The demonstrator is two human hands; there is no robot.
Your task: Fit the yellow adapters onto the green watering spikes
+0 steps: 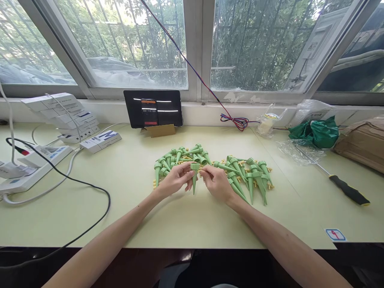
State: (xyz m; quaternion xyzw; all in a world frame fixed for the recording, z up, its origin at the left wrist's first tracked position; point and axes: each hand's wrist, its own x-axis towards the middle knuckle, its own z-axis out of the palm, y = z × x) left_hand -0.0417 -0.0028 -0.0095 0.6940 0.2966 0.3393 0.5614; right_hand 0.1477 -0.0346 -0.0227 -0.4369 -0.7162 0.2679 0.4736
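Between the thumb and fingers of my left hand (176, 179) is a green plant watering spike (195, 180), upright with its ribbed cap on top and its point down. My right hand (218, 184) is closed in a pinch close to the spike's right side, just below the cap. A small yellow piece (200, 170) shows at its fingertips, partly hidden. Behind my left hand lies a heap of green spikes (180, 154) with yellow pieces among them. To the right, beside my right hand, is a second heap of spikes (251, 176), also mixed with small yellow valves (270, 186).
A tablet (171, 106) leans at the back on a cardboard stand (162, 130). White boxes (64, 116), a power strip (39, 168) and a black cable (87, 185) are on the left. A screwdriver (348, 189), green bag (322, 133) and cardboard box (363, 140) lie right.
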